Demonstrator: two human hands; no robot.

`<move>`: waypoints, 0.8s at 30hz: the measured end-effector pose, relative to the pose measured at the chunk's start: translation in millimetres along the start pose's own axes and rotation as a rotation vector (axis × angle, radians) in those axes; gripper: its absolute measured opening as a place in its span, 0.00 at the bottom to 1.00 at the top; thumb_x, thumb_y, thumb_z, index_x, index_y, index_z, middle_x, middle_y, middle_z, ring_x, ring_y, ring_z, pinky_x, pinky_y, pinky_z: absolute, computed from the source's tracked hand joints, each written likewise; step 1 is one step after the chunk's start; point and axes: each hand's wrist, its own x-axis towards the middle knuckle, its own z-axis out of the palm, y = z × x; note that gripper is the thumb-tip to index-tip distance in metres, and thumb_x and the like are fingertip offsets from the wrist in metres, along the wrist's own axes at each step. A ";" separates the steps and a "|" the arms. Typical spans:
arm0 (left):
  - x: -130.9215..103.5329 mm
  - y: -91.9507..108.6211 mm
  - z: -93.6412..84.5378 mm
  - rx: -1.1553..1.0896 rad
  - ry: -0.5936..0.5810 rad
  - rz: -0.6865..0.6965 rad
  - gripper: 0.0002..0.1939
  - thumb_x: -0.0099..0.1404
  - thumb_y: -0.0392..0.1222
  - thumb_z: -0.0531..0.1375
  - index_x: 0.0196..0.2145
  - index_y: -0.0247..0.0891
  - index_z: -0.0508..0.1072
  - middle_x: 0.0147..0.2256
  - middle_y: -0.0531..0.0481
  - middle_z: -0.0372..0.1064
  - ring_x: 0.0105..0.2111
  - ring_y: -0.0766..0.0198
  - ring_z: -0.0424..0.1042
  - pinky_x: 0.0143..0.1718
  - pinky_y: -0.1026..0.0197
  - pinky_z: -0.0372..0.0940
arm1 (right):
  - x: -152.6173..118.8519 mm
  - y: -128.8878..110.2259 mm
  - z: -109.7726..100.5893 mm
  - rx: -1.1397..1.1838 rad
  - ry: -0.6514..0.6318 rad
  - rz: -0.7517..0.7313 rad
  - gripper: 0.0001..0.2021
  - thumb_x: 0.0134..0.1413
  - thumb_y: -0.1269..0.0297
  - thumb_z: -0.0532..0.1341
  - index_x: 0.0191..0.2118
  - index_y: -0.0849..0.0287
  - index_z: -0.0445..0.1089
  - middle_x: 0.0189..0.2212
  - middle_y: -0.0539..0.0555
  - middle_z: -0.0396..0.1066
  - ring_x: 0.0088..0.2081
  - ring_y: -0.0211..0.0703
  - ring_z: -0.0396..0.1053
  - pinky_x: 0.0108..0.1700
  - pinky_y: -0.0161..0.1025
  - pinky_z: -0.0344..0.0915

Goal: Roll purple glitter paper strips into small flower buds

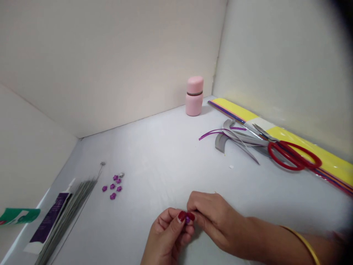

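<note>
Near the front edge of the view, my left hand (pixel 170 232) pinches a small purple paper star (pixel 188 220) between thumb and fingertips. My right hand (pixel 217 217) is closed against the same star, its thumb and finger meeting the left fingertips. Most of the star is covered by the fingers. To the left lie several finished purple paper stars (pixel 112 186) and a silver star (pixel 121 175) in a loose cluster. Purple paper strips (pixel 212 133) and grey paper strips (pixel 220 142) lie beyond my right hand.
Red-handled scissors (pixel 296 156) rest on a yellow-topped pack of paper (pixel 286 134) along the right wall. A pink flask (pixel 194 96) stands at the back. At left lie a bundle of thin wires (pixel 70 217) and a purple-and-white glue tube (pixel 51 219).
</note>
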 end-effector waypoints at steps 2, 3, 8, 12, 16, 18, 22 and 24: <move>1.9 -2.8 -1.4 0.039 -0.004 0.041 0.13 0.40 0.41 0.72 0.16 0.31 0.73 0.16 0.51 0.72 0.16 0.75 0.68 0.18 0.76 0.61 | 0.0 0.3 -1.2 -0.070 -0.028 -0.077 0.08 0.57 0.72 0.47 0.30 0.59 0.59 0.26 0.52 0.64 0.27 0.37 0.60 0.30 0.33 0.56; 2.8 -4.0 -2.1 0.053 -0.008 0.061 0.13 0.40 0.42 0.72 0.16 0.31 0.73 0.16 0.51 0.72 0.16 0.75 0.68 0.18 0.75 0.61 | 0.1 0.5 -2.0 -0.113 -0.044 -0.116 0.08 0.55 0.73 0.47 0.29 0.59 0.60 0.26 0.53 0.64 0.27 0.38 0.60 0.30 0.34 0.56; 3.0 -3.8 -1.9 0.034 -0.052 0.052 0.13 0.41 0.40 0.71 0.15 0.31 0.72 0.16 0.51 0.71 0.15 0.74 0.67 0.17 0.74 0.60 | 2.6 -0.6 -5.4 -0.072 -0.090 -0.111 0.07 0.53 0.74 0.48 0.29 0.59 0.60 0.26 0.52 0.64 0.27 0.38 0.60 0.30 0.34 0.56; -2.8 2.4 1.2 -0.046 -0.089 -0.067 0.10 0.45 0.35 0.70 0.16 0.31 0.72 0.17 0.52 0.71 0.16 0.75 0.68 0.20 0.75 0.63 | 4.2 -5.4 -6.5 0.238 -0.099 0.058 0.07 0.57 0.72 0.49 0.30 0.59 0.59 0.26 0.49 0.64 0.26 0.34 0.59 0.29 0.30 0.57; -6.7 5.7 1.9 -0.097 -0.095 -0.173 0.06 0.45 0.32 0.69 0.19 0.29 0.75 0.19 0.51 0.71 0.18 0.76 0.68 0.23 0.76 0.65 | 5.5 -10.0 -6.4 0.461 -0.117 0.151 0.09 0.59 0.67 0.51 0.27 0.60 0.58 0.24 0.48 0.61 0.26 0.33 0.58 0.28 0.30 0.56; -5.7 4.6 0.7 -0.117 -0.097 -0.196 0.06 0.44 0.32 0.70 0.20 0.28 0.76 0.19 0.51 0.70 0.19 0.76 0.68 0.24 0.76 0.65 | 6.3 -9.8 -4.6 0.598 -0.137 0.211 0.11 0.59 0.62 0.51 0.27 0.60 0.58 0.23 0.47 0.60 0.25 0.33 0.57 0.28 0.30 0.55; -0.8 1.5 -3.2 -0.106 -0.082 -0.151 0.10 0.42 0.36 0.71 0.21 0.29 0.76 0.18 0.50 0.71 0.18 0.75 0.68 0.23 0.74 0.65 | 8.4 -3.5 1.4 0.885 -0.150 0.317 0.16 0.55 0.51 0.54 0.28 0.60 0.57 0.23 0.47 0.61 0.25 0.33 0.57 0.28 0.32 0.54; 0.2 1.4 -4.6 -0.023 -0.032 -0.007 0.12 0.43 0.41 0.71 0.18 0.32 0.73 0.17 0.51 0.71 0.16 0.74 0.67 0.21 0.73 0.63 | 9.9 0.3 3.0 0.940 -0.108 0.371 0.18 0.53 0.49 0.56 0.28 0.60 0.57 0.22 0.47 0.60 0.23 0.32 0.55 0.27 0.31 0.53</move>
